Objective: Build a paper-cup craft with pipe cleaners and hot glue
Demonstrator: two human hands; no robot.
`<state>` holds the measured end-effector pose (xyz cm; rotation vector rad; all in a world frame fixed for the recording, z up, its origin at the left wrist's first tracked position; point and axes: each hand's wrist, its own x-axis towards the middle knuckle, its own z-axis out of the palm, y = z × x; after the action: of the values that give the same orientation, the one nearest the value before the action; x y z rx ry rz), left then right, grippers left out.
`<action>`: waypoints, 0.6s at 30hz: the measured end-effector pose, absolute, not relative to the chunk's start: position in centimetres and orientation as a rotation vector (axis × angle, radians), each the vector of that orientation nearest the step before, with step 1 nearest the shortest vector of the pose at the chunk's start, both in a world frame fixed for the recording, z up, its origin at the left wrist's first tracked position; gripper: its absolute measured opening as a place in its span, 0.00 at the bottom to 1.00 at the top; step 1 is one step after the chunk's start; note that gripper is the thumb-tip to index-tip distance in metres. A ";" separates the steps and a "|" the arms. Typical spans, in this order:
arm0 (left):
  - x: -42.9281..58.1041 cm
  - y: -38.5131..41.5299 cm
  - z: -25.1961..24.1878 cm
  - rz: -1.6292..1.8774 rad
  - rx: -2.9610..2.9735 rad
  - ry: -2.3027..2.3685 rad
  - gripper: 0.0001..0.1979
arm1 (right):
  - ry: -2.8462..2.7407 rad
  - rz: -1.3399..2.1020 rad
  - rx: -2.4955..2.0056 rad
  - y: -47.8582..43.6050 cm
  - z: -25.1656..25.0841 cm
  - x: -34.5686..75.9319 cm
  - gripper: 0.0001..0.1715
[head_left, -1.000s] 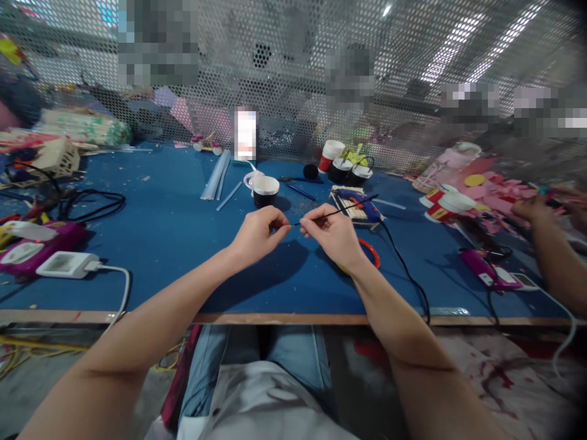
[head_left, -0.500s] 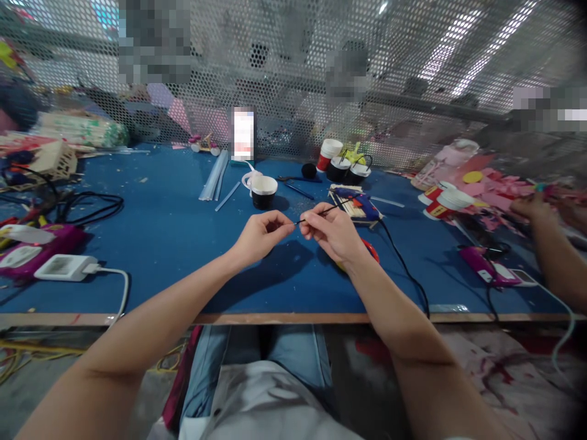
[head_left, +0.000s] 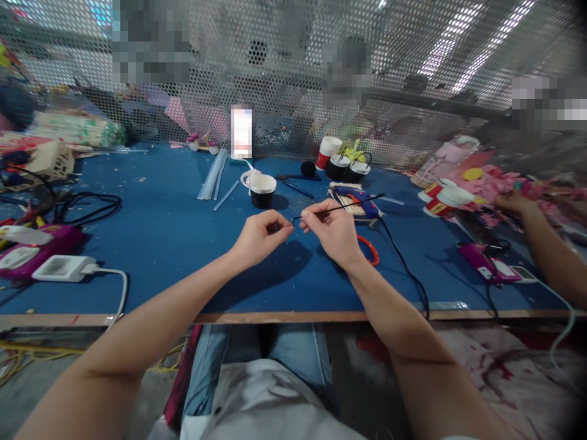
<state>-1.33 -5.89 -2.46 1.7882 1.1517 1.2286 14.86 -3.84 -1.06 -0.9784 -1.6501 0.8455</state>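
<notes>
My left hand (head_left: 262,237) is closed, thumb and forefinger pinching the near end of a thin black stem that looks like a pipe cleaner (head_left: 337,209). The stem bends sharply down at the left fingertips. Just to the right, my right hand (head_left: 334,232) grips it between thumb and fingers, and its long free end sticks out to the upper right. Both hands are above the blue table, a small gap apart. Beyond them stands a black paper cup with a white rim (head_left: 263,190). A red ring-shaped object (head_left: 369,250) lies partly hidden behind my right wrist.
A blue glue gun (head_left: 362,201) rests on wooden sticks, its cord trailing to the front edge. Black cups with handles (head_left: 338,166), clear glue sticks (head_left: 213,176) and a lit phone (head_left: 241,131) stand or lie behind. A co-worker's hand (head_left: 513,201) is among pink pieces at right.
The black stem's end at my left fingers, straight before, is now bent down. More of its far end shows past my right hand. Both hands stay in nearly the same place.
</notes>
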 end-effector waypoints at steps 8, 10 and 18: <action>-1.7 -5.5 -2.5 1.151 1.679 1.067 0.11 | -1.540 1.316 -0.902 -3.4 -0.5 15.4 0.15; -1.9 -5.5 -2.4 1.169 1.781 1.114 0.10 | -1.650 1.246 -0.933 -3.3 -0.5 15.6 0.15; -1.5 -5.9 -2.5 1.224 1.927 1.212 0.07 | -1.763 0.674 -1.031 -3.7 -1.4 15.2 0.09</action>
<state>-1.47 -5.85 -2.52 1.9267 1.2116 1.2243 15.24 -3.72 -1.41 -1.0308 -1.7633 0.6737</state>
